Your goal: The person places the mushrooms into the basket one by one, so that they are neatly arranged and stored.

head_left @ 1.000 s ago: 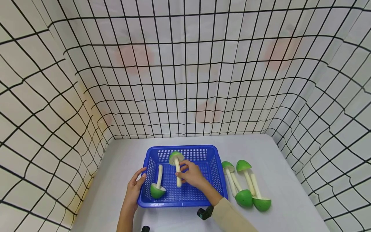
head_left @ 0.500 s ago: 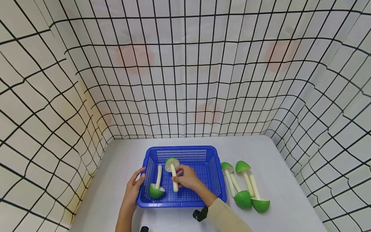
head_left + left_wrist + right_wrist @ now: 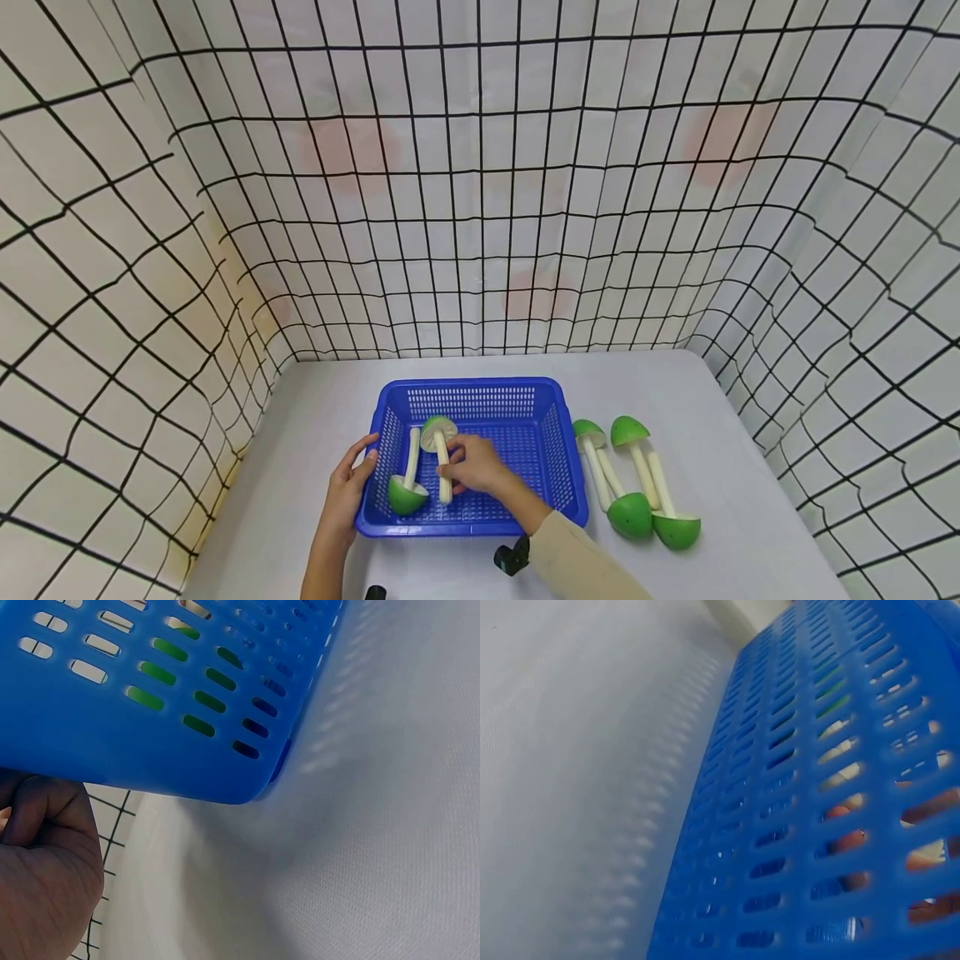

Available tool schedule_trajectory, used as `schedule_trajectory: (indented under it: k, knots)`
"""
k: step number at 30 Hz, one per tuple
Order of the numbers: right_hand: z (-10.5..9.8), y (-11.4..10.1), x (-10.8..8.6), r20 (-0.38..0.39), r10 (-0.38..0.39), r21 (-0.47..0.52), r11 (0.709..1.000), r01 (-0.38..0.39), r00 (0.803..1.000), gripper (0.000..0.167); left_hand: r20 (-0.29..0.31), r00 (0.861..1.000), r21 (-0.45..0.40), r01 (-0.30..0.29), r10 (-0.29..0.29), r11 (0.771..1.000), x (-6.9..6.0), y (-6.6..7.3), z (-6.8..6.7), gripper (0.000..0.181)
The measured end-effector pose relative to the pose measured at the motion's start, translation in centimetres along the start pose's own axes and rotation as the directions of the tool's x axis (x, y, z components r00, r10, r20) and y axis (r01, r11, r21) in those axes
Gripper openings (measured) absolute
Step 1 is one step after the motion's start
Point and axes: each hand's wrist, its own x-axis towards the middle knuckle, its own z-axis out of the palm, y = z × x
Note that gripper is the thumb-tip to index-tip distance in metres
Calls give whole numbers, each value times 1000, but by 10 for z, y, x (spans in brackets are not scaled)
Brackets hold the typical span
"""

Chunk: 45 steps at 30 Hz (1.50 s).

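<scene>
In the head view a blue plastic basket (image 3: 474,529) stands on the white table. My left hand (image 3: 347,487) holds its left rim; in the left wrist view the hand (image 3: 49,862) has its fingers curled at the rim. My right hand (image 3: 474,464) is inside the basket and pinches the pale stem of a green-capped toy mushroom (image 3: 442,454), cap toward the back. Left of it lies another toy mushroom (image 3: 408,497), its cap toward the front. Through the slotted basket wall (image 3: 784,787) the right wrist view shows only parts of fingers.
Right of the basket several more toy mushrooms (image 3: 632,514) lie on the table (image 3: 750,533), caps facing both ways. Black grid netting (image 3: 480,200) over white cloth encloses the table at the back and sides. A small black device (image 3: 512,555) is by the right wrist.
My right hand has moved left and a little toward the front with its mushroom, lower into the basket and nearer the other mushroom. The left hand stays at the rim.
</scene>
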Motion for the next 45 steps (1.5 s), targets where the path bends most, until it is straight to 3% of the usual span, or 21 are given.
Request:
schedule_trajectory:
  k: [22, 33, 45]
  knots:
    - [10, 6, 6, 52, -3, 18, 1000, 2, 999, 43, -14, 1000, 22, 7, -7, 1000, 0, 0, 3, 53]
    - [10, 6, 2, 87, -22, -88, 996, 29, 996, 46, -17, 1000, 4, 5, -5, 1000, -2, 2, 2, 54]
    - [2, 2, -7, 86, -43, -96, 994, 52, 995, 52, -15, 1000, 0, 5, -5, 1000, -2, 1, 2, 54]
